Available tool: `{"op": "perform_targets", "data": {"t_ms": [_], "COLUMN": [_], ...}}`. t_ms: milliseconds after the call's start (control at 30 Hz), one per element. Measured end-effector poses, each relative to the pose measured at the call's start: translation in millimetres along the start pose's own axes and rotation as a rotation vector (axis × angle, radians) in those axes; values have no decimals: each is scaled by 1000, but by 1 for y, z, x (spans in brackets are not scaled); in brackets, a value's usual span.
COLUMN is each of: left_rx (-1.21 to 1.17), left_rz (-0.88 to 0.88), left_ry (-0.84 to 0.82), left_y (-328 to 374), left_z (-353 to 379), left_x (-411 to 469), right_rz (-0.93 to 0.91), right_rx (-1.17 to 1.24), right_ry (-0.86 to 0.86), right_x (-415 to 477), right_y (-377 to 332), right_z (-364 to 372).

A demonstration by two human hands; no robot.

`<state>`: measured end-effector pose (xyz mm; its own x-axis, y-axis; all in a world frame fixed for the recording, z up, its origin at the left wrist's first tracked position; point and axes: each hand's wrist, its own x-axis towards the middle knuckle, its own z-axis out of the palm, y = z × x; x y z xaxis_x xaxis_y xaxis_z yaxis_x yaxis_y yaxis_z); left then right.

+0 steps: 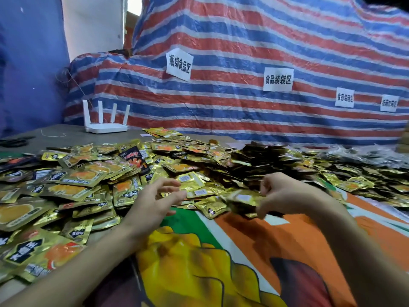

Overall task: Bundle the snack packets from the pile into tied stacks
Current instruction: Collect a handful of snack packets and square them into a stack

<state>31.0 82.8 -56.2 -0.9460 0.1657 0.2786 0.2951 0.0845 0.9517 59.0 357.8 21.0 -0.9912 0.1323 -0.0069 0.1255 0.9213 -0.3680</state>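
Over the printed sheet [254,244] on the desk, I am at the gathering step. My right grip [285,193] is clamped on a small stack of gold packets [242,199]. My left grip [155,198] is spread apart, holding nothing, at the near edge of the pile [73,173]. Next, I judge, it must pinch one more packet and square it onto the stack. A black packet [134,159] mixed in could get picked by mistake. Beyond, a loose string [53,135] lies near the white router [106,127].

Bare L hand [155,201] & R hand [285,193], bare forearms [88,258]
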Motion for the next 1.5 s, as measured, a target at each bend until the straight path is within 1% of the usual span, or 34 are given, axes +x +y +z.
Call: {"op": "perform_targets", "data": {"t_ms": [100,200,267,367,467,567,633,733,867,933,1000,1100,1167,1233,1333,1400,1433,1500], "left_rx": [61,86,96,122,180,223,218,252,418,641,876,1005,1121,1224,1247,1272,1309,1370], "left_rz": [-1,-8,-6,6,25,40,38,39,75,63,23,-35,-95,-233,-441,-497,-496,-454], "left_ry": [-14,-11,-10,-6,4,11,16,33,109,141,148,177,181,127,61,46,51,111], "left_y": [-1,1,1,2,1,0,-1,-2,-4,-5,-4,1,2,1,-1,-1,0,0], "left_z": [1,2,0,-2,-7,-11,-13,-17,-28,-35,-39,-46,-50,-53,-58,-60,-61,-60], "left_x": [-1,-2,-2,-1,1,3,4,6,9,10,11,11,12,13,13,15,16,20], "right_rz": [102,196,214,189,159,146,142,134,96,2,-120,-265,-298,-281,-170,-82,-38,26], "right_rx": [-209,-250,-206,-147,-184,-219,-225,-247,-368,-367,-256,-91,-75,-92,-21,-17,-29,-58], "right_ry": [-130,-182,-142,-49,13,111,135,114,89,102,102,37,-16,-70,-176,-120,-64,35], "right_x": [-11,-11,-5,7,14,17,18,17,9,8,10,22,36,52,76,88,92,95], "right_y": [24,40,46,51,51,48,45,38,16,-5,-28,-62,-81,-95,-108,-113,-114,-115], "right_z": [-14,-11,1,16,23,31,36,32,25,28,38,60,75,88,103,114,119,126]}}
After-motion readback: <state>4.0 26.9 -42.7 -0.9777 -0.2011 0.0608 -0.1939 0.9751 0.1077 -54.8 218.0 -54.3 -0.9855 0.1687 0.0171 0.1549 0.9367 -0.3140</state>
